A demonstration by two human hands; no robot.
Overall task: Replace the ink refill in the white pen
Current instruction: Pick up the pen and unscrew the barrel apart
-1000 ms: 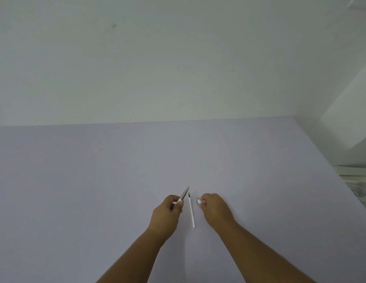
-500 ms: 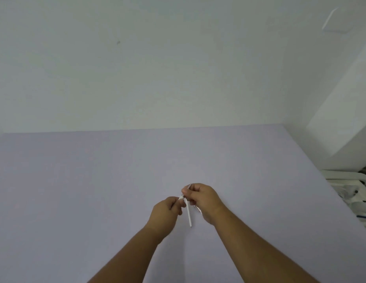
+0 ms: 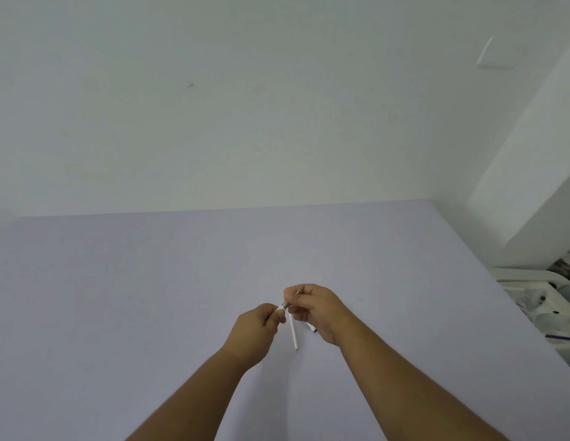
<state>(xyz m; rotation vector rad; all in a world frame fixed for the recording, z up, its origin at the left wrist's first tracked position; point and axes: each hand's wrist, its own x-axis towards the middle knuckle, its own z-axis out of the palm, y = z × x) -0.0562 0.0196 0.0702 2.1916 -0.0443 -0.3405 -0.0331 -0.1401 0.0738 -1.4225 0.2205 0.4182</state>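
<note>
Both hands meet above the desk (image 3: 150, 297), near its middle and toward the 6 o'clock edge. The left hand (image 3: 256, 329) lies at 9 o'clock of the right hand (image 3: 315, 308), their fingertips touching around a small pen part (image 3: 284, 305). A thin refill (image 3: 294, 332) lies between the hands, running toward 6 o'clock. Another pen piece (image 3: 311, 328) shows just under the right hand. A wall (image 3: 213, 106) stands behind the desk at 12 o'clock; clutter (image 3: 532, 297) sits off the desk at 3 o'clock.

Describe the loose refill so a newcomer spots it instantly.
On the lavender table, look between the two hands near its middle. The ink refill is the thin white stick lying there on the surface, unheld, unlike the pen parts pinched in the fingers.
</note>
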